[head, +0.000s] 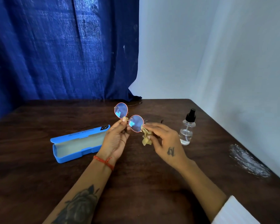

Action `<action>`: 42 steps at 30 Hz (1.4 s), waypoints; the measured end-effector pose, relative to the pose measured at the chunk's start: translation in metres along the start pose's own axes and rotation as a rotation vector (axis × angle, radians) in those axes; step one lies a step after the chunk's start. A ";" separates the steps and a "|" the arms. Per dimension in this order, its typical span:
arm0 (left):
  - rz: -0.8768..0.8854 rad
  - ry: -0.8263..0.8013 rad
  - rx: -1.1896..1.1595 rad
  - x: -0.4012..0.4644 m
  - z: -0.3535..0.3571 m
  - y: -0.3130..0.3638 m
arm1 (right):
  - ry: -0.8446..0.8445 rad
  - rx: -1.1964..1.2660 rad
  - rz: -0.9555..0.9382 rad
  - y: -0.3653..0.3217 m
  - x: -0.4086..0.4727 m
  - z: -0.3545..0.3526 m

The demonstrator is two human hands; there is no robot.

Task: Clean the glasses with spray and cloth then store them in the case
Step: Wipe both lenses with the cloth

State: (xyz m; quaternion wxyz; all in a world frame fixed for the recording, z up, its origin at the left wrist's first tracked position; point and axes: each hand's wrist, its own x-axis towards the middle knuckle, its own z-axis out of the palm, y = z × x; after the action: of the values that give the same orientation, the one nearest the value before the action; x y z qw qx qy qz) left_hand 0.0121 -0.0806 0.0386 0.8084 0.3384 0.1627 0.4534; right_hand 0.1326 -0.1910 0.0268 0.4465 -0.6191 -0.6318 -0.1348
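Round glasses with a pink rim and bluish lenses are held up over the middle of the dark wooden table. My left hand pinches them at the bridge. My right hand holds a small tan cloth against the edge of the right lens. The blue glasses case lies open on the table to the left of my left hand. A clear spray bottle with a black nozzle stands upright to the right of my right hand.
A crumpled clear plastic wrapper lies near the table's right edge. A blue curtain hangs behind the table on the left, and a white wall is on the right. A white sleeve shows at the bottom right.
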 end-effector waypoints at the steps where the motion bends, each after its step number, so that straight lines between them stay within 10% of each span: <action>1: -0.002 -0.003 0.000 0.000 0.000 0.000 | -0.005 -0.072 -0.028 0.001 0.000 0.001; 19: -0.124 -0.057 -0.042 0.003 -0.012 0.025 | -0.082 -0.608 -0.149 0.037 -0.004 -0.011; 28: -0.124 -0.183 0.069 0.000 -0.012 0.029 | 0.375 -0.300 0.014 0.007 0.015 -0.032; 42: -0.118 -0.314 0.322 -0.005 -0.011 0.017 | -0.147 -0.404 -0.241 0.007 0.088 0.010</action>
State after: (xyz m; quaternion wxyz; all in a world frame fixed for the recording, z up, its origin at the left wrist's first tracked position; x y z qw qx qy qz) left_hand -0.0080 -0.0743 0.0425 0.7845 0.5192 0.1246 0.3155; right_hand 0.1498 -0.1239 0.0827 0.2473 -0.6240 -0.6921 -0.2654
